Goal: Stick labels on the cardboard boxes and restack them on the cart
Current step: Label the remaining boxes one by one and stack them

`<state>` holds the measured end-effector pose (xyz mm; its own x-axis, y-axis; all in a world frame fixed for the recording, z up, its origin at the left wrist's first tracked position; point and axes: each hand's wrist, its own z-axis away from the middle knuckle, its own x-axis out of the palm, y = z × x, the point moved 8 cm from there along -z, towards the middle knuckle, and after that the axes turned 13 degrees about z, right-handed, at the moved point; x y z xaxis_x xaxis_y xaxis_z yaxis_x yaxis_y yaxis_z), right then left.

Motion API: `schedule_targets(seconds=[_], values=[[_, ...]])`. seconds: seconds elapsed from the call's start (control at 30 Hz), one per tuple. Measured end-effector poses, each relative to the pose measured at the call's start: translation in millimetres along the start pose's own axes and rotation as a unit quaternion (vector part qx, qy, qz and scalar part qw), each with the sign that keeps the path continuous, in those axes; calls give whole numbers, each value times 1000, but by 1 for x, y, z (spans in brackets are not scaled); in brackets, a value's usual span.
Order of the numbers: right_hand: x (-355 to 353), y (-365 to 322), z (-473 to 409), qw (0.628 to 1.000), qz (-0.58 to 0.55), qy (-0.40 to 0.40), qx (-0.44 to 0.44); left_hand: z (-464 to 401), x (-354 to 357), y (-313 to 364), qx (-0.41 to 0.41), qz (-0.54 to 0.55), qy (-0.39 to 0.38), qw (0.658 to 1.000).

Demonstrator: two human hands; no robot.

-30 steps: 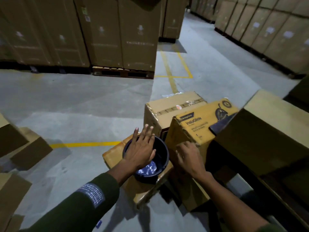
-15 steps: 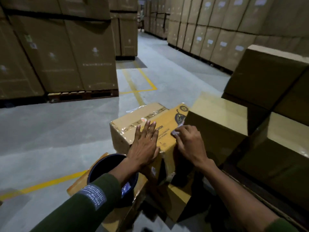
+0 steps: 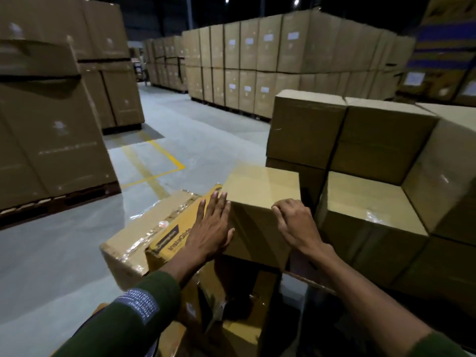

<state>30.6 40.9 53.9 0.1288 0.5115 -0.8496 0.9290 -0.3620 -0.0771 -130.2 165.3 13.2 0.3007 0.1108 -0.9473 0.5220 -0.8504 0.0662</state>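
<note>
A plain brown cardboard box [image 3: 260,188] sits in front of me on the low stack. My left hand [image 3: 211,228] lies flat with straight fingers against the box's left side. My right hand [image 3: 293,222] has its fingers curled over the box's near top edge; whether it pinches a label is hidden. Just left stands a yellow printed box [image 3: 168,243], and beside that a taped brown box [image 3: 144,228]. More brown boxes [image 3: 383,140] are stacked to the right.
Tall pallets of cartons [image 3: 51,140] stand at the left, and long rows of cartons [image 3: 257,70] line the back. Grey floor with yellow lines [image 3: 152,173] lies between them. Another carton [image 3: 239,328] sits low under my arms.
The view has tilted up and rightward. Both hands moved from the yellow printed box to the plain brown box on the right. The dark bucket has dropped out of view.
</note>
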Motion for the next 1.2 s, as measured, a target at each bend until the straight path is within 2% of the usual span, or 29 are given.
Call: schedule_targets(seconds=[0.17,0.4,0.57,0.83,1.0,1.2], values=[[8,19,-13,999,20,-26,13,-39,11,-14,17,32,-11,999],[57,26,-40,987,95,-131,5,-86,47,-51,71,36,-78,994],[79,43,-43,975,160,-154,21,-111,60,-47,139,57,-58,987],[75,80,-47,955,216,-194,69,-150,75,-15,191,80,-60,977],[74,106,-48,943,214,-223,128,-164,76,1,205,108,-44,972],[79,127,-43,947,130,-232,180,-174,72,13,203,126,-27,971]])
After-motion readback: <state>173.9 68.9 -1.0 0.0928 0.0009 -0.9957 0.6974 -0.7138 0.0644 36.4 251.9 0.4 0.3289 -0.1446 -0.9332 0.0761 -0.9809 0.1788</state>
